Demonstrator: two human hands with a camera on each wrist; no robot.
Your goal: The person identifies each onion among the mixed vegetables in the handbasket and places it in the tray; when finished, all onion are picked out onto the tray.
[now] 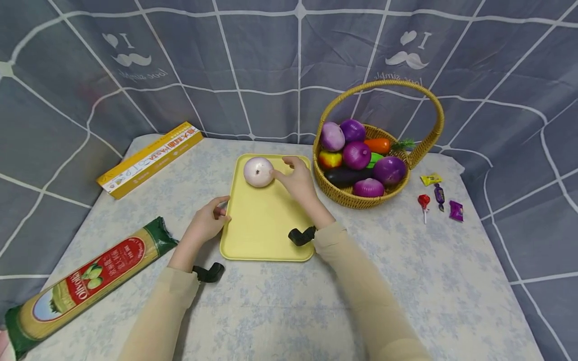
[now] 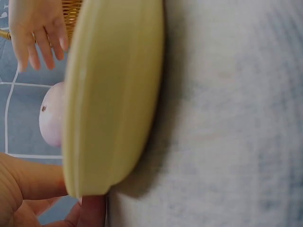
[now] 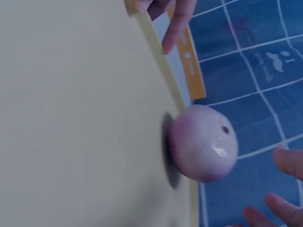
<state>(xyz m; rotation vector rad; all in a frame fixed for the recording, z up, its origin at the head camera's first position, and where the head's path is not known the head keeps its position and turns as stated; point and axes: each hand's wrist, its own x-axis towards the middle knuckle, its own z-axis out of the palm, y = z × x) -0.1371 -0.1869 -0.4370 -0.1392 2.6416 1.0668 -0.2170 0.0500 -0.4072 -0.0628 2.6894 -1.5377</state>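
A round, pale purple onion (image 1: 259, 172) (image 3: 203, 144) sits at the far left end of a yellow tray (image 1: 266, 225). Along the tray's left side, my left hand (image 1: 205, 220) pinches the rim, thumb over the top and fingertips underneath, as the left wrist view shows. My right hand (image 1: 298, 183) hovers over the tray's far right part, just right of the onion. Its fingers (image 3: 284, 210) are spread and stand apart from the onion in the right wrist view, holding nothing.
Right of the tray stands a wicker basket (image 1: 349, 199) of vegetables with a tall handle. A lollipop (image 1: 423, 201) and wrapped candies (image 1: 456, 210) lie farther right. On the left are a pasta box (image 1: 151, 159) and a long spaghetti pack (image 1: 90, 281). A grey curtain (image 1: 266, 65) hangs behind.
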